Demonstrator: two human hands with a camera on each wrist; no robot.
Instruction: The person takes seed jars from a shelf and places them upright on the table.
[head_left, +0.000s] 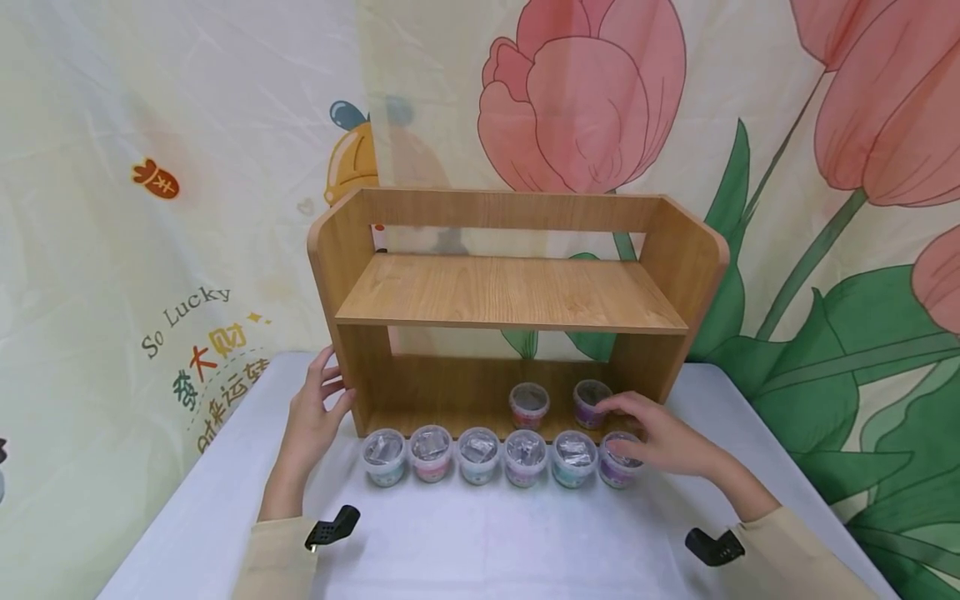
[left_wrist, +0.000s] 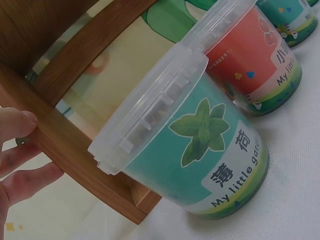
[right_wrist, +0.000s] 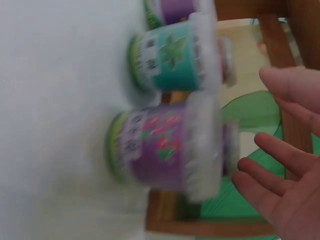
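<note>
A wooden two-tier shelf (head_left: pixel 510 292) stands on the table. My left hand (head_left: pixel 315 417) rests against its left side panel, thumb at the front edge and fingers along the outer face. Two small lidded cups stand on the lower board, one red (head_left: pixel 529 407) and one purple (head_left: pixel 588 413). My right hand (head_left: pixel 660 437) reaches over the right end of the front row, its fingertips close to that purple cup and partly covering another purple cup (head_left: pixel 619 473). In the right wrist view its fingers (right_wrist: pixel 287 155) are spread, with nothing between them.
Several lidded cups line up before the shelf, among them a teal one with a mint leaf picture (left_wrist: pixel 200 135) at the left end and a red one (left_wrist: pixel 255 55) beside it. A white cloth (head_left: pixel 480 542) covers the table; a printed curtain (head_left: pixel 225 125) hangs behind.
</note>
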